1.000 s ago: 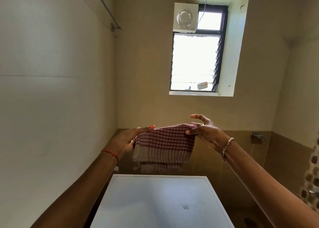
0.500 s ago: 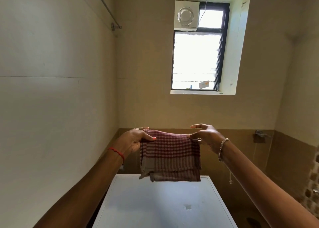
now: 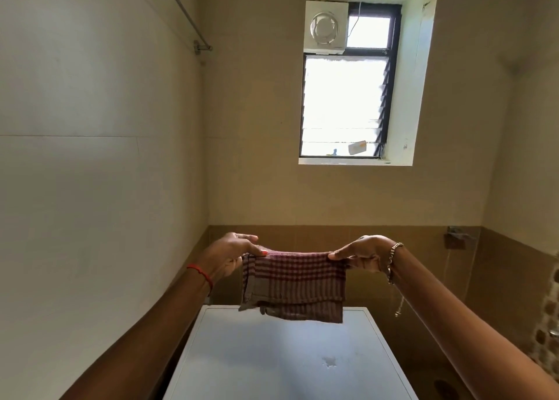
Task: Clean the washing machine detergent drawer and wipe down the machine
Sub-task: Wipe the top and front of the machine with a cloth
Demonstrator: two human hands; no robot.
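Both arms outstretched, left hand [image 3: 233,254] and right hand [image 3: 361,253] fingers pinch the folded cloth's [image 3: 293,284] top corners.

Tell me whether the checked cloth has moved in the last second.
Yes. The checked cloth has dropped: its hem now overlaps the rear edge of the washing machine top, where before it hung above.

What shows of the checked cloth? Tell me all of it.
The checked cloth looks like woven fabric, maroon and pale checks above, striped bands below. It is folded in layers whose lower edges hang uneven. The left hand and the right hand each pinch a top corner, pulling the top edge taut. It hangs over the far end of the white machine top; contact there is unclear.
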